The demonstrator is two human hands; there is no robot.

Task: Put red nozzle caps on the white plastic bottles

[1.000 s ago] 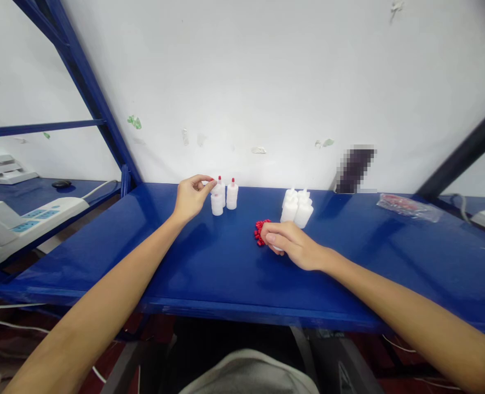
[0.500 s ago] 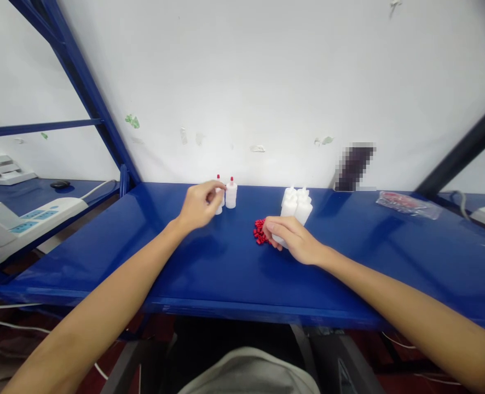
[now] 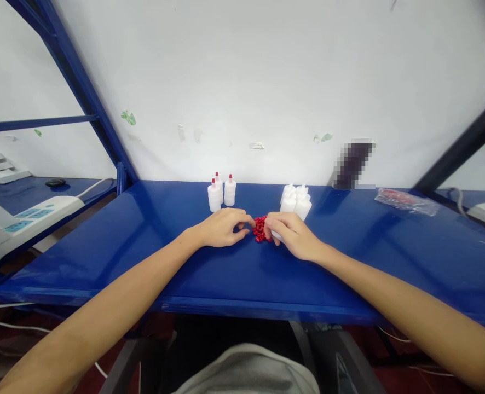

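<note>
Looks like the red caps (image 3: 260, 232) are heaped between both hands for easy reach, left hand (image 3: 221, 228) half-open right at them, right hand (image 3: 292, 234) wrapped around a white bottle (image 3: 277, 236).

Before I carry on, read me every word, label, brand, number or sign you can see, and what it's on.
No readable text anywhere.
Red-capped squeeze bottles, white-tipped squeeze bottles: no print visible.
Held bottle: mostly hidden, no print visible.
Left power strip: any markings too small to read.
Clear plastic bag: any print too blurred to read.
Pixelated dark patch: unreadable.
</note>
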